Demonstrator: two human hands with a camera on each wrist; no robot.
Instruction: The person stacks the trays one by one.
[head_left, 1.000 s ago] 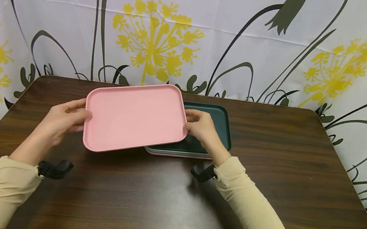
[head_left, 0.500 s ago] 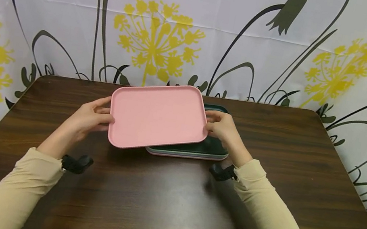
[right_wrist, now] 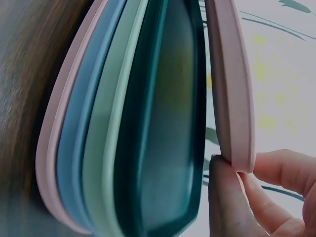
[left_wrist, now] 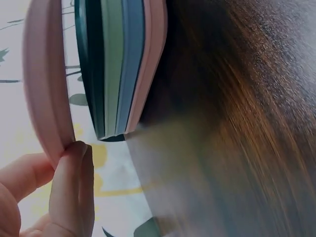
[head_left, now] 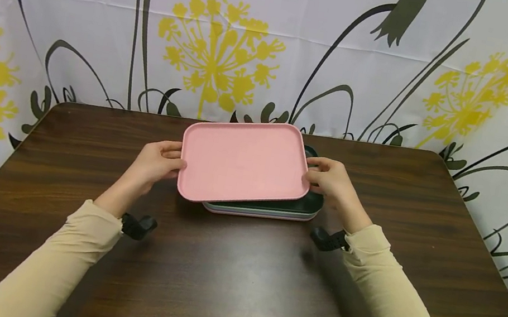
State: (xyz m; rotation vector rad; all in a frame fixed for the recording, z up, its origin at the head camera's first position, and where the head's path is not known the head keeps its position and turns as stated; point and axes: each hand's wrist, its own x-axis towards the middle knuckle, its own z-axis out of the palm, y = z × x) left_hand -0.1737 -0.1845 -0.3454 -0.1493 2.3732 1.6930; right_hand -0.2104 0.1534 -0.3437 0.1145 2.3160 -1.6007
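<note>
A pink rectangular tray (head_left: 245, 162) is held in the air by both hands, its right end tilted a little higher in the head view. My left hand (head_left: 154, 165) pinches its left short side, and my right hand (head_left: 333, 186) pinches the right one. Beneath it lies a stack of trays, mostly covered in the head view. The wrist views show its layers: a dark green tray (right_wrist: 170, 123) on top, then a light green tray (right_wrist: 106, 148), a blue tray (right_wrist: 79, 148) and a pink bottom tray (right_wrist: 54, 148). A gap separates the held tray from the stack.
The stack stands on a dark wood-grain table (head_left: 222, 283), near its back edge. Behind the table hangs a white cloth (head_left: 280, 10) printed with yellow flowers and dark stems. A black wrist strap (head_left: 138, 227) sits on the left wrist, another strap (head_left: 328, 239) on the right.
Both hands have carried the pink tray to the right, from left of the stack to above most of it. The stack has stayed in place.
</note>
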